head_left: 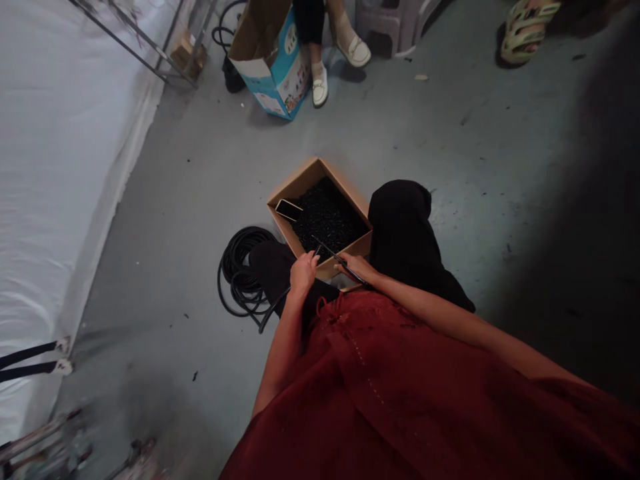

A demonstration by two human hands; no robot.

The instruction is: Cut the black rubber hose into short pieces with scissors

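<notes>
My left hand (303,270) is closed around the end of a black cord (273,310), which trails back to a coil (240,257) on the floor beside my left leg. In my right hand (357,268) is a pair of scissors (327,249), the blades pointing up and left near the cord's tip. Whether the blades touch the cord is too small to tell. Both hands are over the near edge of an open cardboard box (345,183) between my knees. Many small black pieces (325,213) fill its bottom. A dark, pale-edged rectangular object (289,210) leans in its left corner.
Beyond the box stands a blue and white carton (283,87), next to a seated person's white shoes (320,85). A grey plastic stool (395,27) and another person's clog (525,33) are farther back. White sheeting (65,133) and a metal frame (165,70) line the left.
</notes>
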